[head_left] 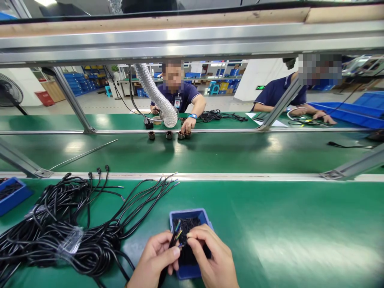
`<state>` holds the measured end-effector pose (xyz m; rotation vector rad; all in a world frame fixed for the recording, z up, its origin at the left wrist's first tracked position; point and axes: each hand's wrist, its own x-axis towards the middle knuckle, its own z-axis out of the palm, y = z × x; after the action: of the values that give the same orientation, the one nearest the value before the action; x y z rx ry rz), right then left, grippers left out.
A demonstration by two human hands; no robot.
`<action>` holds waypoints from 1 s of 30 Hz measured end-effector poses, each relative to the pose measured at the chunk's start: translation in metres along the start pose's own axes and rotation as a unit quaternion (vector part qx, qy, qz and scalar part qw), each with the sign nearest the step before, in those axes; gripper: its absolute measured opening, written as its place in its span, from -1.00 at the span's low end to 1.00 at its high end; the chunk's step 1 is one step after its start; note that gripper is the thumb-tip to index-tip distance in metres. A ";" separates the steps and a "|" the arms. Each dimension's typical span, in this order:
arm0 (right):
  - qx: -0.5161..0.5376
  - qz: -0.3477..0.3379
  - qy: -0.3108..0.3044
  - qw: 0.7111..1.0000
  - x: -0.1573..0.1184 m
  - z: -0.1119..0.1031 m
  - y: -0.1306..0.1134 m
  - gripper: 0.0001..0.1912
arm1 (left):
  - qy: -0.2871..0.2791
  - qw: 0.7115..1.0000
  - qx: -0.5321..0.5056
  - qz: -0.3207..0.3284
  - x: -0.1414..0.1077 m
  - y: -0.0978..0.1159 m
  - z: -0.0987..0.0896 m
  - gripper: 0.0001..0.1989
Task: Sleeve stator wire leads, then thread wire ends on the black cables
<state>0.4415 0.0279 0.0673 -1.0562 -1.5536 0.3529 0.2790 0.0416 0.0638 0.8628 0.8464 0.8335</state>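
Presently, left hand (154, 256) and right hand (211, 256) both narrow, fingers curled inward, close together over a blue plastic bin (186, 273). Held between them: a black sheathed cable (172, 244), its sheath gripped in the left hand's fingers, its stripped end with thin coloured wires (178, 230) at the right hand's fingertips (192, 236). Firmness of the right hand's pinch not determinable from this angle. Cable location: above the near part of the bin, its left side. Long axis tilted, running from low left, below the left hand, up to the right, with the tip directed toward the bin's far rim. Wire end nearer the right hand; sheath nearer the left.

Bin contents: a dense mass of black cables (187, 229), partly beneath the hands. Left of the hands, on a green bench (285, 228), a large loose bundle of black cables (60, 236), stripped ends fanned toward the far side. At the left edge of the view, a small blue tray (13, 196) holding more black cable. Farther out, past an aluminium rail (192, 176), a row of small round wound parts (169, 135) near a co-worker's hand (188, 125). At far right, a second co-worker's hand (325, 117) on the bench, beside blue crates (354, 108).
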 end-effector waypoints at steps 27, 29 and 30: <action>-0.056 -0.017 -0.135 0.989 0.001 -0.011 0.004 -0.78 | 0.008 1.000 0.024 0.011 -0.001 -0.002 -0.003 -0.61; -0.063 -0.021 -0.122 0.990 0.000 -0.010 0.004 -0.79 | 0.010 1.000 0.023 0.012 -0.001 -0.002 -0.003 -0.61; -0.068 -0.025 -0.115 0.991 0.000 -0.009 0.004 -0.80 | 0.011 1.000 0.024 0.013 -0.001 -0.002 -0.003 -0.61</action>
<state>0.4516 0.0273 0.0669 -1.1097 -1.8277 0.3482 0.2763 0.0410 0.0611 0.9099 0.8794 0.8505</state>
